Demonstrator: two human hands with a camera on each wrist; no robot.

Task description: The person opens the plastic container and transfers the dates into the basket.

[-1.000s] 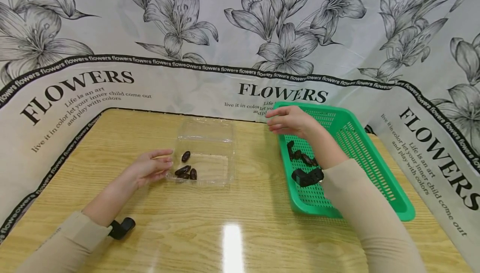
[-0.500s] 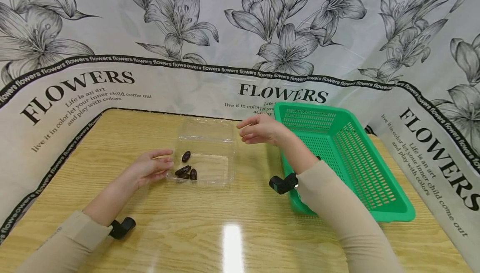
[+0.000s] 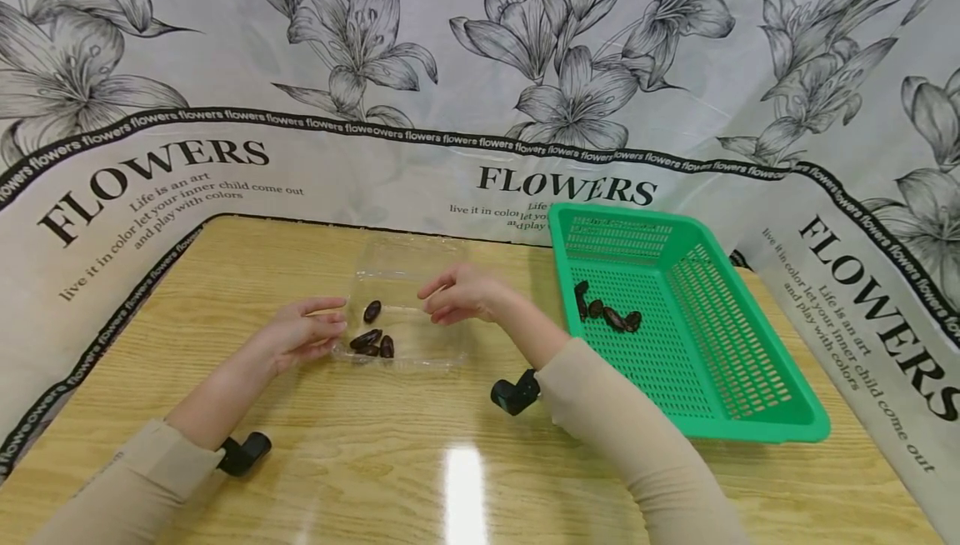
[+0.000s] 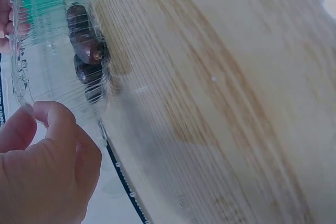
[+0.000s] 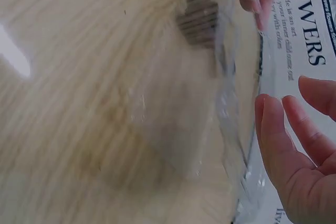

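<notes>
A clear plastic clamshell box [image 3: 426, 338] stands with its lid folded back, and several dark brown dates [image 3: 366, 340] lie at its left side. My left hand [image 3: 303, 335] pinches the box's left rim between thumb and forefinger, as the left wrist view shows with the dates [image 4: 86, 48] behind the clear wall. Over the right part of the box is my right hand [image 3: 463, 293]. Its fingers are spread and slightly bent, and the right wrist view shows nothing between the thumb and the fingers [image 5: 273, 124].
To the right stands a green plastic basket [image 3: 813, 424] with several dates [image 3: 613, 318] near its left wall. Both rest on a wooden table [image 3: 360, 462]. A flower-print cloth [image 3: 420, 195] rises along the table's back and sides.
My right hand has moved left from over the green basket to above the clear box, uncovering the dates in the basket. My left hand stays at the box's rim.
</notes>
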